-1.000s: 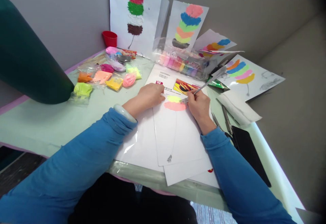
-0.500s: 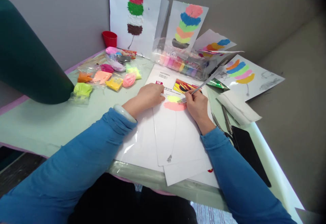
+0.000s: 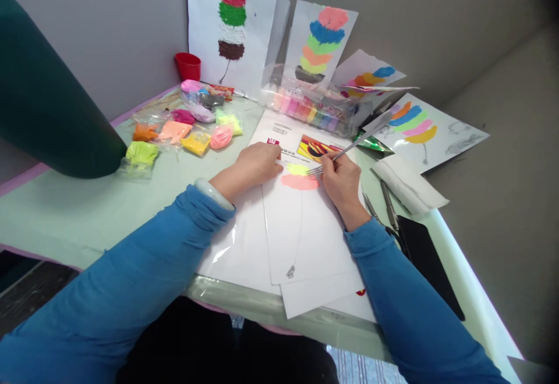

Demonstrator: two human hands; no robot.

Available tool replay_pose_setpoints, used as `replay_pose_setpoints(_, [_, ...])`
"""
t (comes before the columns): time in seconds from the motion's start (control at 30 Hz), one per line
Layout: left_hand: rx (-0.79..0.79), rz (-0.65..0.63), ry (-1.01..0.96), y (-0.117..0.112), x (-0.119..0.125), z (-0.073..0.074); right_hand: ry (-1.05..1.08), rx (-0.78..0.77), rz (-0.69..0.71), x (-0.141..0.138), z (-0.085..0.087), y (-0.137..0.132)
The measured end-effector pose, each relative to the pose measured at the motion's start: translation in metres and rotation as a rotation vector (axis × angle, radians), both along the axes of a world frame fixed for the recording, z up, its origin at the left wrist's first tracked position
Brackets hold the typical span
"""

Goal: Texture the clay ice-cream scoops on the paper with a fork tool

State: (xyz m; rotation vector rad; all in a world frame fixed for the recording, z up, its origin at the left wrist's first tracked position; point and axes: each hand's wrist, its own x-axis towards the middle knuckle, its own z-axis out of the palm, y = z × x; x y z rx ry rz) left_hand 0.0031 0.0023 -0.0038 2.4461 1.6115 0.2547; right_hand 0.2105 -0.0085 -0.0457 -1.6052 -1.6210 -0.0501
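Here's the sheet, lying on a printed pad by the near edge of the worktop, and the right hand has its grip closed round a fork, tines right at the end of the yellow patch; whether they touch, I can't tell. The left hand rests at the sheet's far left corner; whether that grip pinches anything, no telling. So far: yellow sits against a pink patch, with a thin line running down to a small grey drawing. The white around that line is uncoloured; how much remains is anyone's guess! Towards the worktop's far edge, colourful packets and a clear box face finished-looking pictures. Along the right edge lie folded tissue and a black slab, with scissors partly behind the right sleeve. Nothing blocks the fork's way to the patches, though the sleeve crowds the pad's near right corner.
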Motion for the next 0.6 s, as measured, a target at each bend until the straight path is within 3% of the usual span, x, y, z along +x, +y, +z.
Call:
replay_pose_setpoints(0.3, [0.040,-0.012,0.002,0.0001,0.0001,0.0001,-0.016,-0.025,0.063,-0.0041,0.0024,-0.0025])
replay_pose_setpoints(0.6, [0.036,-0.003,0.012,0.0008,-0.0001,-0.0016,-0.055,-0.028,-0.030,-0.0018,0.0005,-0.0004])
